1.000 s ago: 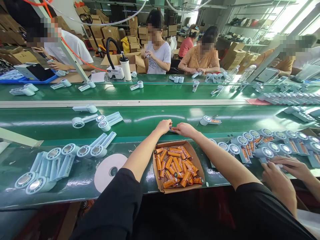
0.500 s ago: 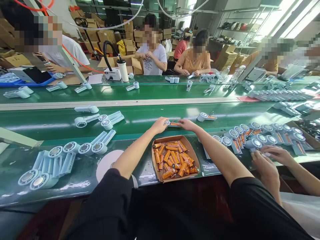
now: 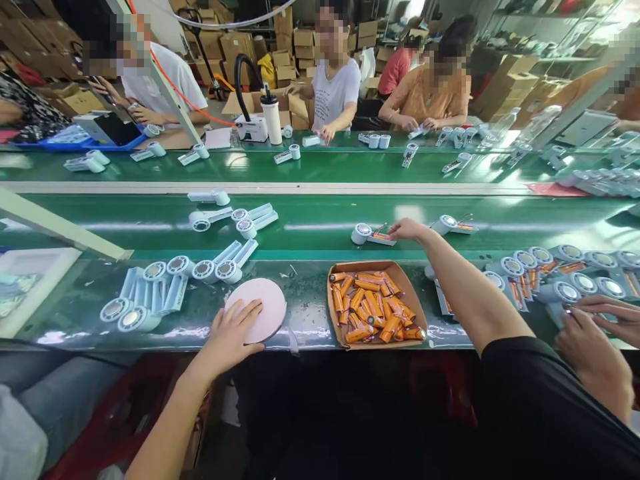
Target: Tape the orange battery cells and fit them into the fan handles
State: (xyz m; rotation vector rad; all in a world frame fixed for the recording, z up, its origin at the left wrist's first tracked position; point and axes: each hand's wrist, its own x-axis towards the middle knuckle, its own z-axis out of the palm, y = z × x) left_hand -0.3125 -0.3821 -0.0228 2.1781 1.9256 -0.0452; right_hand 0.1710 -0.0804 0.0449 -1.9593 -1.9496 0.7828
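Observation:
My left hand (image 3: pixel 237 333) lies with its fingers stretched over a pale, flat round roll (image 3: pixel 267 310) at the bench's near edge, and a loose strip hangs from the roll. At the belt, my right hand (image 3: pixel 407 229) has its fingertips closed at the handle end of a light-blue handheld fan (image 3: pixel 362 233). An orange battery with thin wires shows in that fan's open handle. Between my arms stands a cardboard tray (image 3: pixel 334 327) heaped with orange wired batteries (image 3: pixel 373 303). Another fan with a battery (image 3: pixel 445 225) lies right of my right hand.
Fans without visible batteries (image 3: pixel 135 317) cluster on the left of the bench. Many battery-fitted fans (image 3: pixel 560 292) crowd the right, where a co-worker's hands (image 3: pixel 595 333) work. A slanted metal post (image 3: pixel 65 223) rises at left. Several people sit across the green belt (image 3: pixel 310 233).
My left hand has let go of the fan and come back down-left onto the round roll. My right hand stays by the fan on the belt. The camera view has shifted.

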